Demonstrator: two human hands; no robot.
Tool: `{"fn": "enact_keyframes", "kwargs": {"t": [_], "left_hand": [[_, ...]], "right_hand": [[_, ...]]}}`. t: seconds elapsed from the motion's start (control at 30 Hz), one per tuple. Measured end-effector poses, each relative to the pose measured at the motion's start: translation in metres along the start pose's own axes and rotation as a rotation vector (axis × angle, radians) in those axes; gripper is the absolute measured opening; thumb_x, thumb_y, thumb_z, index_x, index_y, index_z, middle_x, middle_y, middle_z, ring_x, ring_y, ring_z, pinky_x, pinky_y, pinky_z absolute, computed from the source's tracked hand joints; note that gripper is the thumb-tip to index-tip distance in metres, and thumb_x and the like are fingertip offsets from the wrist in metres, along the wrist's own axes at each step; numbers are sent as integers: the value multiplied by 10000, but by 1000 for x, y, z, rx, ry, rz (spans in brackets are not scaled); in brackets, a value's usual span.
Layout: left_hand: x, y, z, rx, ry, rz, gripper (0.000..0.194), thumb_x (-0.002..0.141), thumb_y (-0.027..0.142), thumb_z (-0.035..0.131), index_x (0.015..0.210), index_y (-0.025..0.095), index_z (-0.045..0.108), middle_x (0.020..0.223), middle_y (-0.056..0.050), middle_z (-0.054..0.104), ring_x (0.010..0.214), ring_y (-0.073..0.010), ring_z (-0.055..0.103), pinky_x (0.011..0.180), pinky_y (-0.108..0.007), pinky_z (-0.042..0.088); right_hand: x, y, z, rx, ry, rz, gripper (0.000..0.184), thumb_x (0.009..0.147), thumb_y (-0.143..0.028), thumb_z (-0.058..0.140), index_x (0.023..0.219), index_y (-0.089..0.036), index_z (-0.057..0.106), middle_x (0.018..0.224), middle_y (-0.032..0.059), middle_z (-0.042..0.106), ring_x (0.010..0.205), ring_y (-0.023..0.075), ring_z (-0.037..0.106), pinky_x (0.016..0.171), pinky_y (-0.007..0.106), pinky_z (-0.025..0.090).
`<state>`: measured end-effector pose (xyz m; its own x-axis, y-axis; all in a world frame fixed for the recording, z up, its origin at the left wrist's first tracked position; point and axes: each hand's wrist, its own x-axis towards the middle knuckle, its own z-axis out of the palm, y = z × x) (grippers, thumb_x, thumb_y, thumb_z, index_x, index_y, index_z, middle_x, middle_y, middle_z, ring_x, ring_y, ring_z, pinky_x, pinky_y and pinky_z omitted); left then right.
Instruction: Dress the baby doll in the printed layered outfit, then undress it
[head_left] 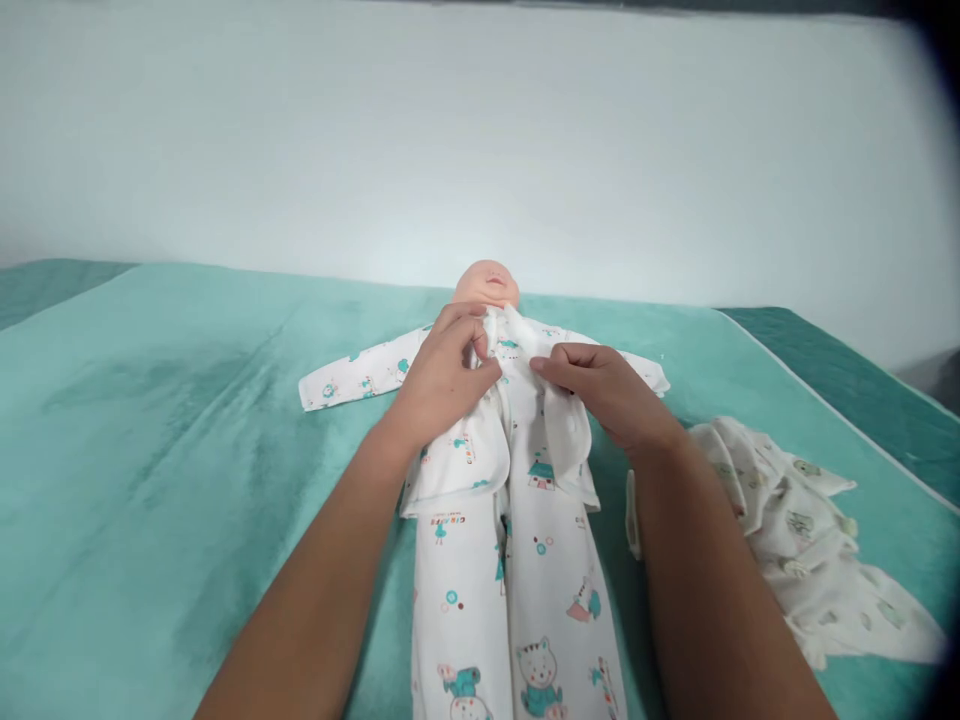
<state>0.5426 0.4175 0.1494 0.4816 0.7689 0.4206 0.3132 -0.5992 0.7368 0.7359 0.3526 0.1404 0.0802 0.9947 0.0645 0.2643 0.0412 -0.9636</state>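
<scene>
A baby doll (487,283) lies on its back, dressed in a white printed baby top (460,455) with long sleeves spread to both sides. White printed baby pants (555,610) cover its legs and run toward me. The front of the top hangs open, its two panels apart over the chest. Just below the doll's chin, my left hand (452,365) is closed on the left panel by the collar. My right hand (592,385) pinches the edge of the right panel, which is folded back. Its lower fingers are partly hidden.
A crumpled white printed cloth or garment (795,530) lies to the right, beside my right forearm. Under everything is a teal plush blanket (187,430), with a darker green cover (862,395) showing at the sides. A white wall (480,130) rises behind the doll's head.
</scene>
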Motion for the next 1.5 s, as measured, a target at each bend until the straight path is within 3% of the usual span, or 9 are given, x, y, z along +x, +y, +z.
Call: {"fn": "enact_keyframes", "kwargs": {"t": [0.13, 0.27, 0.47, 0.6, 0.77, 0.93, 1.2, 1.37, 1.5], "left_hand": [[-1, -3, -3, -7, 48, -53, 142, 827, 132, 545, 899, 247, 506, 1251, -37, 586, 1070, -207, 590, 799, -357, 490], [-1, -5, -4, 42, 71, -41, 145, 857, 154, 544, 955, 260, 547, 1204, -35, 591, 1071, -207, 575, 853, -370, 494], [-1, 1, 0, 212, 99, -77, 129, 892, 363, 620, 962, 263, 577, 1108, -35, 606, 1069, -237, 552, 867, -408, 467], [-1, 7, 4, 322, 97, -143, 217, 838, 402, 676, 885, 249, 529, 1047, -32, 596, 1022, -256, 538, 767, -400, 451], [-1, 8, 8, 318, 119, -136, 166, 839, 269, 621, 744, 227, 491, 1017, -42, 587, 992, -248, 526, 772, -401, 451], [1, 2, 5, 64, 167, -176, 178, 829, 227, 589, 700, 212, 467, 1014, -22, 608, 944, -196, 564, 832, -374, 452], [5, -12, -13, -179, 371, -412, 107, 719, 207, 602, 768, 212, 508, 667, 50, 492, 595, -102, 414, 573, -245, 320], [7, -25, -27, -347, 331, -530, 258, 635, 151, 586, 882, 222, 561, 739, 34, 533, 603, -109, 466, 541, -242, 358], [5, -30, -35, -226, 318, -514, 388, 594, 81, 517, 947, 225, 590, 1011, -14, 616, 704, -131, 548, 551, -253, 396]], "right_hand": [[4, 24, -31, -423, 72, 168, 491, 813, -499, 638, 537, -223, 342, 552, -34, 337, 540, 116, 277, 519, 301, 207], [5, 42, -49, -771, 262, 253, 340, 734, -403, 672, 524, -232, 467, 558, 24, 518, 542, 154, 393, 537, 320, 254], [10, 25, -31, -544, 593, 54, 214, 864, -431, 560, 782, -234, 567, 775, 40, 645, 703, 190, 520, 659, 328, 365], [14, 21, -14, -289, 465, 8, 318, 870, -517, 596, 974, -219, 622, 969, 59, 684, 838, 201, 588, 754, 331, 420], [15, 25, -5, -315, 296, 44, 436, 849, -593, 621, 1059, -213, 603, 997, 50, 661, 862, 201, 580, 775, 334, 421], [14, 19, -7, -320, 293, 75, 351, 871, -552, 607, 969, -216, 629, 893, 20, 656, 839, 192, 567, 772, 331, 404], [15, 21, -11, -147, 412, 29, 342, 822, -521, 663, 978, -216, 672, 948, 36, 695, 843, 191, 607, 770, 345, 468], [11, 18, -23, 107, 505, -72, 237, 808, -428, 703, 945, -236, 678, 1138, 49, 720, 1033, 216, 648, 890, 378, 526], [10, 16, -17, 164, 353, -126, 268, 854, -429, 677, 1064, -262, 675, 1283, 43, 682, 1223, 225, 601, 1046, 412, 477]]}}
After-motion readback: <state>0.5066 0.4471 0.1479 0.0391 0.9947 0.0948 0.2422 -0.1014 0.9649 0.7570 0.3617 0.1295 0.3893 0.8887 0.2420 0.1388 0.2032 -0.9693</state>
